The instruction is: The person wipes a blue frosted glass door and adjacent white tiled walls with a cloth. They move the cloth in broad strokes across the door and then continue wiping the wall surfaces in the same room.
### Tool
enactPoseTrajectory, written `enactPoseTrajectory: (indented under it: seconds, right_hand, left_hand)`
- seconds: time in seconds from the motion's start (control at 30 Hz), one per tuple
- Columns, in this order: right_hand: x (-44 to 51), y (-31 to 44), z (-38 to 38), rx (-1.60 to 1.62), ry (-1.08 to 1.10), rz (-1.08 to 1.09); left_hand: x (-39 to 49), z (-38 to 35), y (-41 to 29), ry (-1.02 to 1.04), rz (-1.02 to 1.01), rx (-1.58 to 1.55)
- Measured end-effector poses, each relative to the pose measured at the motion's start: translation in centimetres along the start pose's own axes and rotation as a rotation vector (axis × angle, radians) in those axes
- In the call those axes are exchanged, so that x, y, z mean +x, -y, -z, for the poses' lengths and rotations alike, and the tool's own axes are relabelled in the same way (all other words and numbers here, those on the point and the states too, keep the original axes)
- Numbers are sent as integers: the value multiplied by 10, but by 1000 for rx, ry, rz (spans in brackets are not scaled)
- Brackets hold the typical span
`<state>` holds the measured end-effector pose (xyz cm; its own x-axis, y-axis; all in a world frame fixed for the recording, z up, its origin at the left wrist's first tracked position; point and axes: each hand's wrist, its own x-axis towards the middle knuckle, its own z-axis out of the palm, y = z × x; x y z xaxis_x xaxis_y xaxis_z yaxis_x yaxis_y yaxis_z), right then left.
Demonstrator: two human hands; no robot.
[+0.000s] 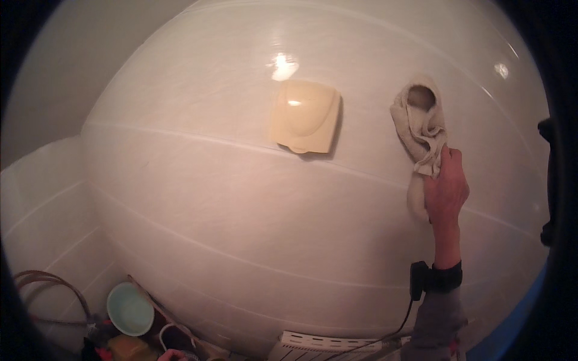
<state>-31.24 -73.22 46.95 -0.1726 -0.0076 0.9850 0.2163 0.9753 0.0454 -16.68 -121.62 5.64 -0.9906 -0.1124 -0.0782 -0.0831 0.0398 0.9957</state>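
Note:
My right hand (447, 189) is raised at the right, its fingers closed on the lower end of a bunched, off-white cloth (408, 128). The cloth lies against the tiled wall, with a round dark opening near its top. Behind the hand, a rounded pale shape (416, 196) shows in part; what it is cannot be told. To the left, a cream plastic cover (307, 117) is mounted on the wall. At the bottom edge, fingertips, seemingly of my left hand (172, 355), barely show near a dark cup-like container with a pale rim (177, 337); their grip is unclear.
A pale green basin (131, 309) stands low at the left, beside an orange-brown object (128, 347) and a coiled reddish hose (58, 277). A white slotted panel (325, 345) sits at the bottom. A black cable (405, 322) runs down from the band on my right wrist.

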Motion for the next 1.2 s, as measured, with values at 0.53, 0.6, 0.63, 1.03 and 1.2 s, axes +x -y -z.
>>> enactPoseTrajectory:
  seconds: [0.53,0.6,0.63,1.03,1.2]
  right_hand:
    - [-69,149,-12,788,-94,-316]
    - [-87,181,-15,892,-97,-355]
    - [-98,200,-19,942,-91,-330]
    - [-85,333,-41,778,6,-55]
    - [-40,402,-32,821,27,-159]
  left_hand:
    - [50,88,40,40,28,-92]
    - [52,102,41,28,18,-42]
    - [54,107,42,15,-21,-9]
    - [56,172,45,-95,-30,-52]
    - [55,209,65,-176,-66,-5]
